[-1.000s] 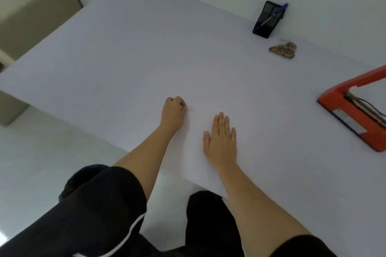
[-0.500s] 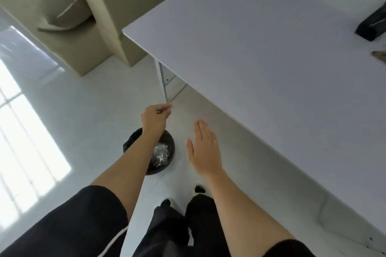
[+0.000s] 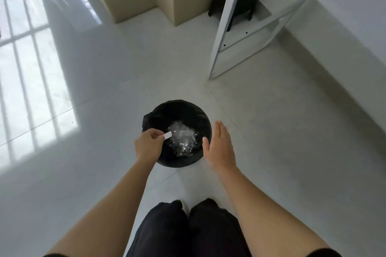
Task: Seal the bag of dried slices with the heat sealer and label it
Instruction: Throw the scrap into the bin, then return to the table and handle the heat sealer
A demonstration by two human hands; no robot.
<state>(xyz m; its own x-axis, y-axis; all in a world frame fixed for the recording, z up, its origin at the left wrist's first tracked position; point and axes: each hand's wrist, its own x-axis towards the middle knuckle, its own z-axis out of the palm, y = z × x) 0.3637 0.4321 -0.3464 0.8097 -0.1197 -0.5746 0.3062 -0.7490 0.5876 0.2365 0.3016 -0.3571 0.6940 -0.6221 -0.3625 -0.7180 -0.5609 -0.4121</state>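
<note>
Your left hand pinches a small white strip between thumb and fingertips, directly over the black-lined bin on the floor. Clear plastic scraps lie inside it. Your right hand is flat, fingers straight, holding nothing, just beside the bin's right rim.

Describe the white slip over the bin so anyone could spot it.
On the pale floor sits a round black-lined bin. Over its opening the left hand pinches a small white slip. It is flat and opaque, unlike the crumpled clear plastic below.
</note>
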